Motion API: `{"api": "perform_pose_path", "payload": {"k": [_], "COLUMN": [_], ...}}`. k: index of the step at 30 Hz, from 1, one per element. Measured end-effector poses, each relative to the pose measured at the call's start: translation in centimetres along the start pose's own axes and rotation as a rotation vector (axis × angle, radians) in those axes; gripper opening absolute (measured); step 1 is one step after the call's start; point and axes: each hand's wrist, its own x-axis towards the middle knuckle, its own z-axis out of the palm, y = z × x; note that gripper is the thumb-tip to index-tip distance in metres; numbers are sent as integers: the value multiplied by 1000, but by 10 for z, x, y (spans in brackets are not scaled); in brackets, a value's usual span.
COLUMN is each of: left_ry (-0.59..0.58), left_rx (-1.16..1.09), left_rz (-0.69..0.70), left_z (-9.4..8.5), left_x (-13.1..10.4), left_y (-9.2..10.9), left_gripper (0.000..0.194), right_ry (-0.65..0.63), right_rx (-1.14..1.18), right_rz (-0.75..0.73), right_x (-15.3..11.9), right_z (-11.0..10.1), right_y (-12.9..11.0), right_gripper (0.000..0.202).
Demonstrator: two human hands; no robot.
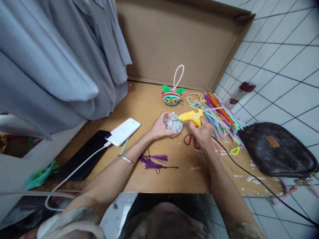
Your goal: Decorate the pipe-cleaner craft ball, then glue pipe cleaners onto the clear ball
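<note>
My left hand [159,127] is closed round a clear, rounded ball [173,125] with whitish, speckled patches on it. In my right hand [202,133] is a yellow glue gun [190,116], its nozzle pointing left and meeting the ball's upper side; whether it touches cannot be made out. A black cord trails from the gun to the lower right. Just beneath my right hand lie red-handled scissors [188,139], partly hidden by it. Beyond the ball stands a colourful lion-head ornament [171,98] with green ears and a white loop.
Coloured pipe cleaners [219,113] lie in a heap at the right, beside a brown patterned bag [279,149]. Purple tassels [154,161] rest near the front. A white power bank [124,131] with a cable sits at left. Cardboard [174,43] stands behind; grey cloth [62,59] hangs at left.
</note>
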Motion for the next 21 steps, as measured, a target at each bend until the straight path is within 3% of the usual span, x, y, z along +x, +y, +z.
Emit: {"api": "perform_pose_path", "payload": {"k": [8, 21], "left_ry": [-13, -27], "left_rx": [-46, -60], "left_rz": [24, 32], "left_z": [2, 3], "left_x": [1, 3], "left_y": [3, 2], "left_gripper": [93, 94], "right_ry": [74, 60], "right_rx": [56, 47], "right_rz": [-57, -21], "right_x": [-1, -1], "right_z": [9, 10], "right_y": [3, 6], "right_gripper": [30, 29]}}
